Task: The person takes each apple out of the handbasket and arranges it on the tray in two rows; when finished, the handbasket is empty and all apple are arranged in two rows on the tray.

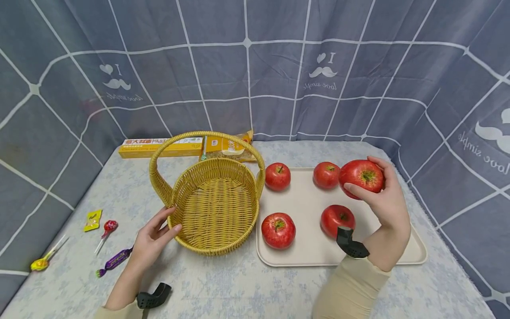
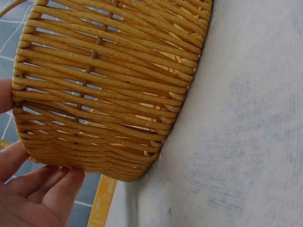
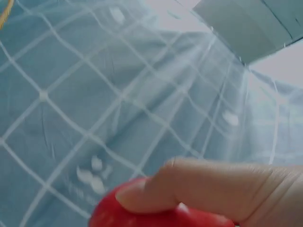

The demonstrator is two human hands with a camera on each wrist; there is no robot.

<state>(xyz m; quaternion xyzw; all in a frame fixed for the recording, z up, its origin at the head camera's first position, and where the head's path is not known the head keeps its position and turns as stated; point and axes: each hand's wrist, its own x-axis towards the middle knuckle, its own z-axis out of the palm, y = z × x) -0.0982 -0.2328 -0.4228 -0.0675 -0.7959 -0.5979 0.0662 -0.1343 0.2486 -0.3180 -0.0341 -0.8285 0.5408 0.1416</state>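
Observation:
My right hand (image 1: 388,204) holds a red apple (image 1: 361,177) above the right part of a cream tray (image 1: 304,259). In the right wrist view the thumb presses on the red apple (image 3: 161,218). Several more red apples stand on the tray, among them one at its front left (image 1: 278,231) and one under my right wrist (image 1: 337,220). To the left of the tray stands a yellow woven basket (image 1: 217,212) with a tall arched handle, nothing inside. My left hand (image 1: 153,239) pinches its left rim, thumb inside, fingers outside, as the basket's side (image 2: 104,90) in the left wrist view also shows.
Behind the basket lie a yellow pasta box (image 1: 159,148) and a yellow packet (image 1: 229,148). At the left are a yellow wrapped candy (image 1: 93,220), a red lollipop (image 1: 109,227), a purple candy (image 1: 115,260) and a yellow lollipop (image 1: 41,263). A grid-patterned curtain (image 1: 275,71) encloses the table.

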